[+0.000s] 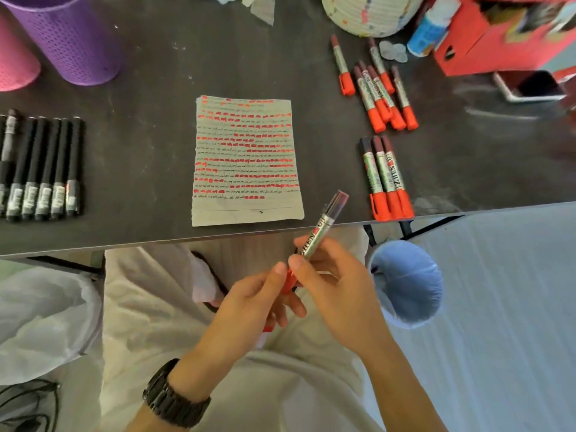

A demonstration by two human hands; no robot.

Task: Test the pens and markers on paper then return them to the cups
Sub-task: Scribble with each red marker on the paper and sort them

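Both hands hold one red marker (324,226) in front of the table edge, over my lap. My right hand (333,285) grips its silver barrel, the dark end pointing up toward the paper. My left hand (249,300) pinches the red cap end. The lined paper (246,160), covered in red and black test marks, lies mid-table. Three red markers (386,179) lie side by side at the table's front right, and several more (378,88) are scattered behind them. A row of black markers (43,169) lies at the left. A purple cup (68,39) and a pink cup (12,63) stand far left.
A red cardboard box (498,35), a glue bottle (428,29), a patterned round lantern (371,14) and a phone (530,85) sit at the back right. A blue-lined bin (408,285) stands below the table's right side, and a white bag (40,319) at the left.
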